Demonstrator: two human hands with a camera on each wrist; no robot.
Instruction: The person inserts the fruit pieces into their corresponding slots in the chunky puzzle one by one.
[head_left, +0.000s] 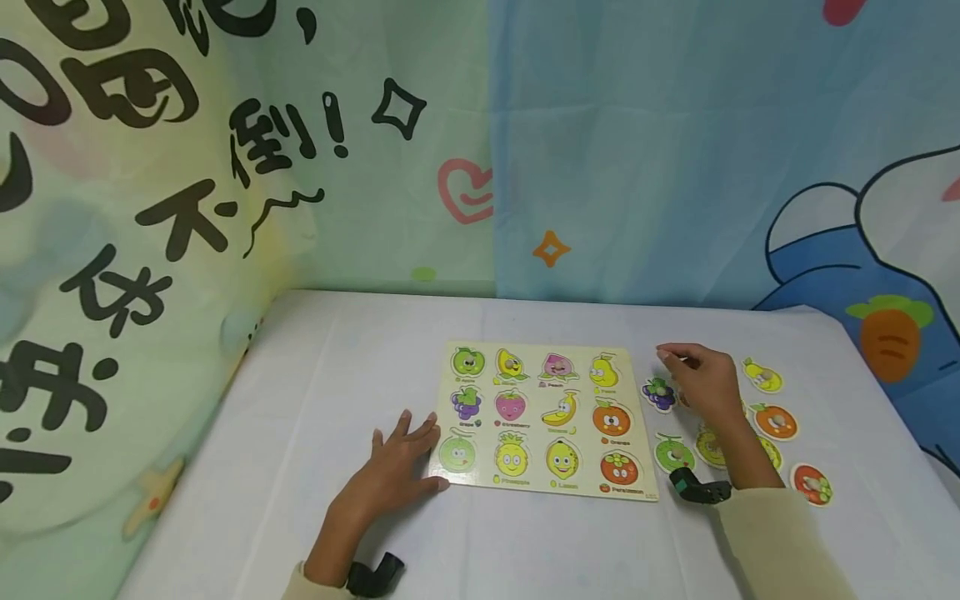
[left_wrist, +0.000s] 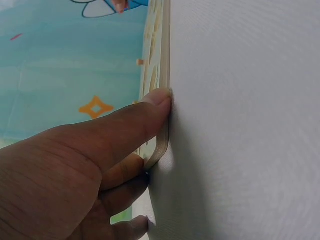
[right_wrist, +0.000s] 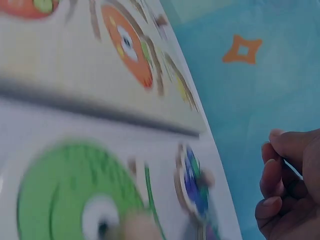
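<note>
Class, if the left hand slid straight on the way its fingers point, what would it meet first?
The fruit board, at once: the thumb of the left hand appears to rest against its edge. The exact line it would take across the board is harder to judge.

1. Right sleeve (head_left: 787, 546): your plain, pale cream cloth, long, with a straight cuff that leaves the lower forearm uncovered.
2. Left sleeve (head_left: 315, 588): your matching pale cream cloth, shown in the head view as a narrow portion at the cuff.
3. Left wrist camera (head_left: 375, 575): a black, blocky housing, bent like an elbow, worn near your cuff.
4. Right wrist camera (head_left: 699, 487): a black, elongated housing, likewise worn near your cuff.
5. Left grip (head_left: 397, 471) and right grip (head_left: 705, 379): your bare fingers, slender, with short nails visible.
</note>
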